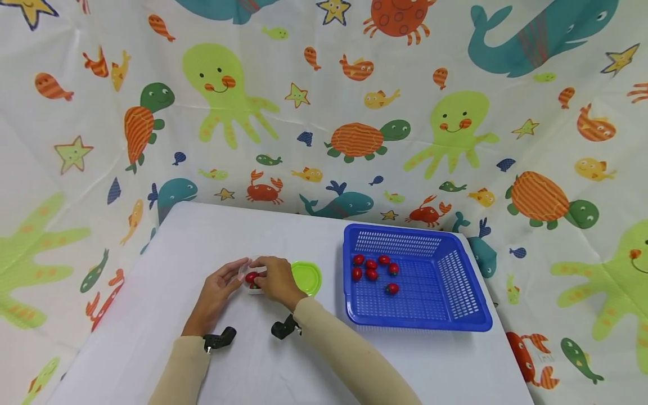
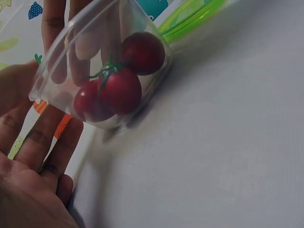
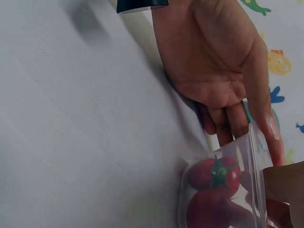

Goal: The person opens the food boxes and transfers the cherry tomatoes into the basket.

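Observation:
A small clear plastic container (image 2: 61, 99) stands on the white table, with three red cherry tomatoes (image 2: 121, 91) visible at its bottom. Green stems show on the tomatoes. At the container's left side, my left hand (image 1: 219, 291) holds the rim between thumb and fingers, its other fingers loosely bent below. From the right, my right hand (image 1: 277, 279) reaches over with its fingers pointing down into the container beside the tomatoes. Those right fingers look fairly straight through the plastic, and no tomato is lifted. A round green lid (image 1: 307, 278) lies just right of the right hand.
To the right stands a blue perforated plastic basket (image 1: 430, 301) with several cherry tomatoes (image 1: 392, 288) at its left side. Behind the table (image 1: 243, 360) hangs a white cloth (image 1: 304, 79) printed with sea animals. Black wrist cameras (image 1: 220, 338) sit on both wrists.

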The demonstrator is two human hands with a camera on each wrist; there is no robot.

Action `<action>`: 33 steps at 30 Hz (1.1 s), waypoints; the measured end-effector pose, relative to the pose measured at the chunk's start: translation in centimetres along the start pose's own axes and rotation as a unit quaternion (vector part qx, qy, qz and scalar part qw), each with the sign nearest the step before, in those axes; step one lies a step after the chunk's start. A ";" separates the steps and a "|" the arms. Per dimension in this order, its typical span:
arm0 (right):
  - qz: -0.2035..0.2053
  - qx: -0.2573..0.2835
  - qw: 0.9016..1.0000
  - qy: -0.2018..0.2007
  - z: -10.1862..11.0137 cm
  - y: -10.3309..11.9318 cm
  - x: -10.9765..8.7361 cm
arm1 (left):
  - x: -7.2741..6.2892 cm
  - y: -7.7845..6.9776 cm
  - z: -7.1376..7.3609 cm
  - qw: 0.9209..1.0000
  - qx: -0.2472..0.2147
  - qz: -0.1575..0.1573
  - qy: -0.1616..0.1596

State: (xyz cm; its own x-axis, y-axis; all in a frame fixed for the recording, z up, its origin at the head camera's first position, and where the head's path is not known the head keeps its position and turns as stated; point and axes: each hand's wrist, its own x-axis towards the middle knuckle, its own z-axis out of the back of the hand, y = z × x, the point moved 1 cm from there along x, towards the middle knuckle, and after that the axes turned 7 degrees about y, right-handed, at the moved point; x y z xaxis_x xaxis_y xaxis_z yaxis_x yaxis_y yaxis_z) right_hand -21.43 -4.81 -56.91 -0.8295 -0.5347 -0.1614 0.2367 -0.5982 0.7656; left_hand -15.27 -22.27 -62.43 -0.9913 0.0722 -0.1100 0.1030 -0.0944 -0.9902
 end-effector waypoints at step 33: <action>0.040 0.060 0.997 -0.041 0.7 -0.3 -0.8 | 0.2 0.3 0.0 1.000 0.015 0.012 -0.005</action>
State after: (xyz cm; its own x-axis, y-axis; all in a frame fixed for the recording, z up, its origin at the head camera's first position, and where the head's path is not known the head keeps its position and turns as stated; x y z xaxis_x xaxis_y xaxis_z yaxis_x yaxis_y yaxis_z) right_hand -21.24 -3.78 -56.62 -0.8507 -0.5234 -0.0491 0.2451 -0.4776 0.8437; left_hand -15.42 -22.31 -62.71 -0.9894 0.0593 -0.1326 0.1244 -0.1256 -0.9843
